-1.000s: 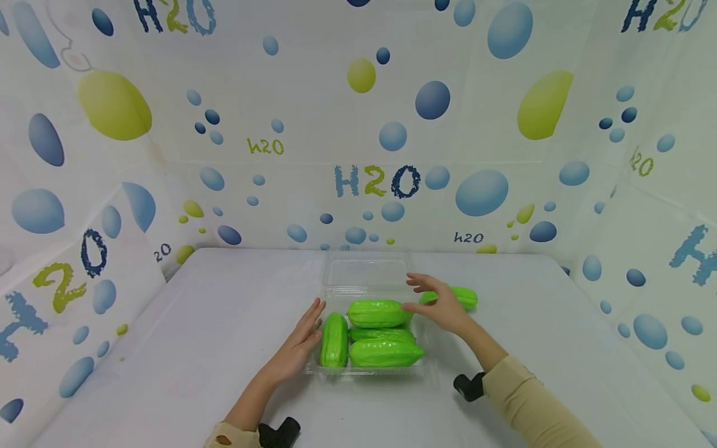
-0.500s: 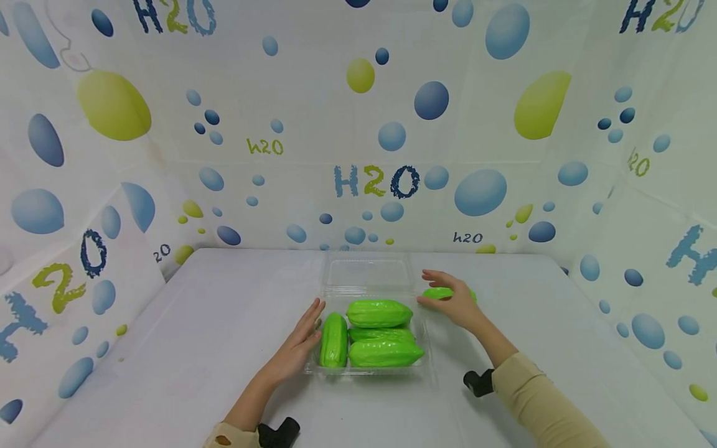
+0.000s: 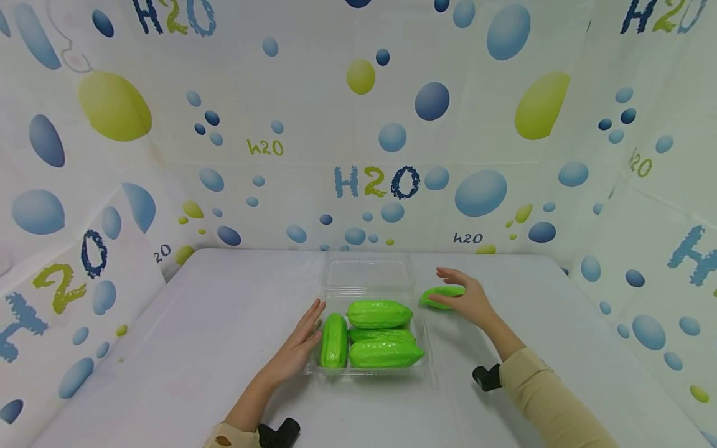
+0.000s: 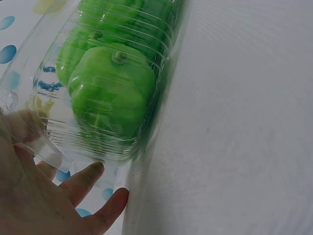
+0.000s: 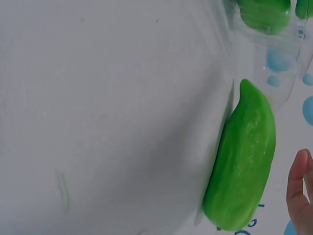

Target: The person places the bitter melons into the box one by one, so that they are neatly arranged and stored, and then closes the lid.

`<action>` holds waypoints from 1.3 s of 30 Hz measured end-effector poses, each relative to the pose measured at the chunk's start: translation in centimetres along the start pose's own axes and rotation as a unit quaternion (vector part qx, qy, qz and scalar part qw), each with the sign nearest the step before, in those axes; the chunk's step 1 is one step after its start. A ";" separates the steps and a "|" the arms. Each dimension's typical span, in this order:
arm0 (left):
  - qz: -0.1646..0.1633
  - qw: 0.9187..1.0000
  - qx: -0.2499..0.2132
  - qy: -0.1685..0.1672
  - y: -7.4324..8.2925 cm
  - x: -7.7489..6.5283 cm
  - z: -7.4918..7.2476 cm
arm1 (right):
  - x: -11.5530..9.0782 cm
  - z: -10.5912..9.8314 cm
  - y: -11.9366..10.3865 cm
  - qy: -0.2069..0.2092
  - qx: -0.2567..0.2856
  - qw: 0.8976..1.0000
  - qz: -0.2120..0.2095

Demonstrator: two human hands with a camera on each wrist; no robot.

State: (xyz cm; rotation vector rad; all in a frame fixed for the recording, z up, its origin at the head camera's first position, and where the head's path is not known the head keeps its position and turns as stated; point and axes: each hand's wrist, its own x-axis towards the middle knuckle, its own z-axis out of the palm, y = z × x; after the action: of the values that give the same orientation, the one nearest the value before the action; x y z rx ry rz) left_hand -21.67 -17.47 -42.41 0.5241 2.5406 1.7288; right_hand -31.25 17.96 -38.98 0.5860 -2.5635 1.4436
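In the head view a clear plastic clamshell box point(image 3: 370, 371) holds several bright green toy cucumbers: one upright at the left point(image 3: 334, 341), others lying crosswise, such as the front one point(image 3: 386, 353). My left hand point(image 3: 295, 345) rests along the box's left side, fingers extended; in the left wrist view its fingertips lie right at the ribbed plastic wall point(image 4: 98, 142). Right of the box, a loose cucumber point(image 5: 242, 156) lies on the white table. Over its right part hovers my right hand point(image 3: 467, 303), thumb and fingers spread apart, hiding that end in the head view.
The box's lid point(image 3: 366, 274) lies folded back behind it. White table cover point(image 3: 224, 323) surrounds the box. A white curtain with blue and lime spots point(image 3: 313, 93) hangs behind and at both sides. Black wrist cameras point(image 3: 486, 378) sit low by each sleeve.
My right hand has moved rightward from beside the box to over the loose cucumber, uncovering that cucumber's left end. The left hand and the box have stayed put.
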 end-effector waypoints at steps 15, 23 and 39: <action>0.001 1.000 0.000 -0.001 -0.1 0.0 0.0 | -0.2 -1.1 1.7 0.006 -0.028 0.999 0.038; 0.002 1.000 -0.004 0.002 -0.2 0.0 -0.1 | -0.4 -1.6 2.5 0.008 -0.075 0.995 0.066; -0.002 1.000 -0.010 0.005 -0.4 0.0 -0.1 | -0.9 -2.1 4.5 0.006 -0.107 0.991 0.076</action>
State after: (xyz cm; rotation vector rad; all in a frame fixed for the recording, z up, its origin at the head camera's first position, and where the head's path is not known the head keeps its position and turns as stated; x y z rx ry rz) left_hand -21.82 -17.70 -42.72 0.5110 2.5266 1.7591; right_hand -32.39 22.10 -41.69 0.3565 -2.7568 1.1846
